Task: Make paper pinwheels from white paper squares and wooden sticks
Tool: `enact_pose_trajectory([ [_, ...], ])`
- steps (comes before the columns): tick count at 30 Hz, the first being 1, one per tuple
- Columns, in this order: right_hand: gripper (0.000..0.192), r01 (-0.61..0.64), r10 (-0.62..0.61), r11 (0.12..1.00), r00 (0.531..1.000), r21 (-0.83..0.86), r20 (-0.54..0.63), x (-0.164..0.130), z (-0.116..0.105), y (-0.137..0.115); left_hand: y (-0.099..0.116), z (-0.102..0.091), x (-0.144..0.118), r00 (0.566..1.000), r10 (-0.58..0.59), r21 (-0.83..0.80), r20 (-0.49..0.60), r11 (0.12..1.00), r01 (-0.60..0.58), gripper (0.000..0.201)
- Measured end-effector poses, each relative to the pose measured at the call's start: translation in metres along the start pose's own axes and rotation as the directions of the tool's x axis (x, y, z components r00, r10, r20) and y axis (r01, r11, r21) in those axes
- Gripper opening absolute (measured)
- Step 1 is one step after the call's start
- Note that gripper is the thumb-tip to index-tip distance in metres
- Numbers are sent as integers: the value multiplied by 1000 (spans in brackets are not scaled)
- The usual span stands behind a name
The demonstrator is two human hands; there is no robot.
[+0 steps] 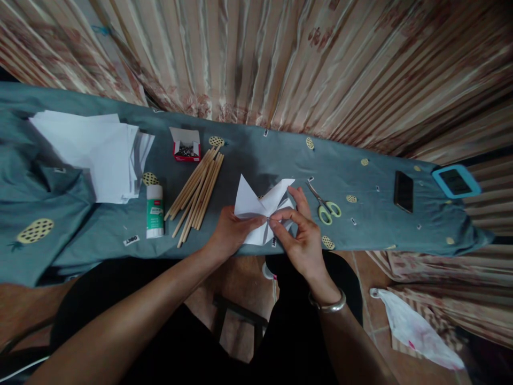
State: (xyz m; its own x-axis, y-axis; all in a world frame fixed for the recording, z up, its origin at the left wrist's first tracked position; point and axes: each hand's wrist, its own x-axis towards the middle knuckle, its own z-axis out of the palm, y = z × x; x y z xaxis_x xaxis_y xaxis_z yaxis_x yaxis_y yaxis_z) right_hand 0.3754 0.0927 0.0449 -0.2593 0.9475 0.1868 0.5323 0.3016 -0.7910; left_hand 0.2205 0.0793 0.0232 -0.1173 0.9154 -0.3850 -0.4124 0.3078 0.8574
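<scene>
A white paper pinwheel point(251, 202) with folded, pointed blades is held up just over the near edge of the cloth. My left hand point(231, 231) grips it from the left, thumb pressed near its middle and the other fingers behind the paper. At the same middle, my right hand point(300, 230) has its thumb and index finger pinched together on something too small to make out. Its other fingers rest against the right side of the paper. Green-handled scissors point(325, 206) lie just right of this hand.
Left of the pinwheel lie a bundle of wooden sticks point(199, 191), a glue stick point(154, 212) standing upright, an open red box point(186, 151) of small metal pieces and a stack of white paper point(100, 155). A phone point(403, 191) and a blue-framed device point(456, 181) sit far right.
</scene>
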Motion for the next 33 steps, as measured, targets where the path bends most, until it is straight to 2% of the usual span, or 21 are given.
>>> enact_pose_trajectory([
  [33,6,-7,7,1000,1000,31,16,1,3,5,-4,0,2,999,43,56,9,997,-44,20],
])
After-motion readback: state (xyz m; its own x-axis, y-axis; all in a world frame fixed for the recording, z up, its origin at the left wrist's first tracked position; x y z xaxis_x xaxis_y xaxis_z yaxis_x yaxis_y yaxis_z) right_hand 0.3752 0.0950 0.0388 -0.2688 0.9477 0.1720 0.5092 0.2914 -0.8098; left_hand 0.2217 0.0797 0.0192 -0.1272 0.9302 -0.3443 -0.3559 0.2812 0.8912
